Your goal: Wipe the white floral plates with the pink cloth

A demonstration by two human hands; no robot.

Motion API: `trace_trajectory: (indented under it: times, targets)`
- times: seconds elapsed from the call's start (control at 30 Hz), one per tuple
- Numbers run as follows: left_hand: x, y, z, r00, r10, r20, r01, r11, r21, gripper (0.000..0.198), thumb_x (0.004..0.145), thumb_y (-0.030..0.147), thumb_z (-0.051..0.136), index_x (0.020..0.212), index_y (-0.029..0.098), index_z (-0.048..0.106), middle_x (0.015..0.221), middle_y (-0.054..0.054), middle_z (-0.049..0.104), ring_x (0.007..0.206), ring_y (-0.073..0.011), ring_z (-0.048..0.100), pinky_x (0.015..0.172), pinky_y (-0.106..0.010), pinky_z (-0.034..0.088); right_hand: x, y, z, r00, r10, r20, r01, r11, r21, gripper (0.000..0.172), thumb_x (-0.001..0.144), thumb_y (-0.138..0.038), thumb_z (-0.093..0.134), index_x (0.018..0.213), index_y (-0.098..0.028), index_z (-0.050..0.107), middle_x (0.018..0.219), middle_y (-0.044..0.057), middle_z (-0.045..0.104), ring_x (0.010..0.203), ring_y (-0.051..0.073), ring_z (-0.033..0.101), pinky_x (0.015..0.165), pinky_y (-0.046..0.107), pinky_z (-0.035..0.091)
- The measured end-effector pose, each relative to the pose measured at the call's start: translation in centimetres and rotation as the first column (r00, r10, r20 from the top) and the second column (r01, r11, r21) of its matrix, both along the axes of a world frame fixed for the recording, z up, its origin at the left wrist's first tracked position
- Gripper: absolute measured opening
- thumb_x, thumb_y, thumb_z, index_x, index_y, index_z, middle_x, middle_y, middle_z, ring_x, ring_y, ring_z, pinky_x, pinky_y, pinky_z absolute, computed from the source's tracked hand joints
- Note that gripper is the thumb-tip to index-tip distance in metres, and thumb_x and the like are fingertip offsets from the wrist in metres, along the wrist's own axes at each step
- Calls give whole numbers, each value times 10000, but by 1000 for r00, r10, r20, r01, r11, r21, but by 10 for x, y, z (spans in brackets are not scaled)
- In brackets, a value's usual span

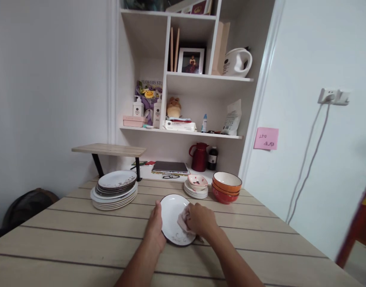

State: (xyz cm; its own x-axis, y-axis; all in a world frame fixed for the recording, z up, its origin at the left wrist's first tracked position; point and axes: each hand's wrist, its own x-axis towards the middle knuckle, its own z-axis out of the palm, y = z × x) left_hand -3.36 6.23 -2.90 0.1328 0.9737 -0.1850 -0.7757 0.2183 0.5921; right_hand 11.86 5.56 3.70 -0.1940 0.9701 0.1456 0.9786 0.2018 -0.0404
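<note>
A white plate with a dark rim lies on the wooden slatted table. My left hand grips the plate's left edge, thumb on the rim. My right hand is closed on a pinkish cloth pressed onto the plate's right half.
A stack of plates stands at the back left. A small stack of white dishes with a pink bowl on top and stacked orange bowls stand behind the plate. Shelves hold a red jug, bottles and a photo frame.
</note>
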Motion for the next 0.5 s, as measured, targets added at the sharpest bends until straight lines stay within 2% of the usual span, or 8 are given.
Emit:
trace_trajectory:
  times: [0.1, 0.17, 0.37, 0.5]
  targets:
    - [1, -1, 0, 997, 70, -20, -70, 998, -5, 671, 813, 594, 502, 1344, 186, 472, 1209, -167, 663, 1064, -300, 648, 936, -459, 478, -1, -10, 2, 996, 86, 38, -84, 995, -59, 299, 731, -227, 559, 998, -169, 680, 974, 178, 704, 871, 319, 666, 665, 364, 451]
    - [1, -2, 1, 997, 74, -18, -74, 997, -2, 669, 815, 592, 499, 1340, 179, 478, 1212, -172, 660, 1066, -302, 646, 946, -464, 472, -2, -15, 2, 986, 162, 36, -159, 985, -73, 281, 715, -213, 564, 963, -177, 691, 960, 171, 712, 871, 318, 666, 664, 354, 442]
    - [0, -6, 8, 999, 33, -11, -33, 999, 28, 685, 821, 604, 471, 1344, 162, 481, 1207, -165, 664, 1097, -303, 630, 976, -457, 458, 4, -15, -1, 941, 338, -33, -339, 937, -84, 322, 683, -210, 566, 984, -216, 680, 1018, 123, 693, 869, 276, 645, 644, 306, 395]
    - [0, -11, 15, 998, -14, -61, 13, 1000, -8, 719, 810, 651, 432, 1288, 127, 546, 1161, -183, 683, 1095, -325, 628, 981, -469, 453, 2, -12, -6, 879, 459, -126, -473, 872, -129, 355, 640, -225, 606, 990, -233, 664, 1032, 73, 668, 886, 232, 612, 649, 268, 369]
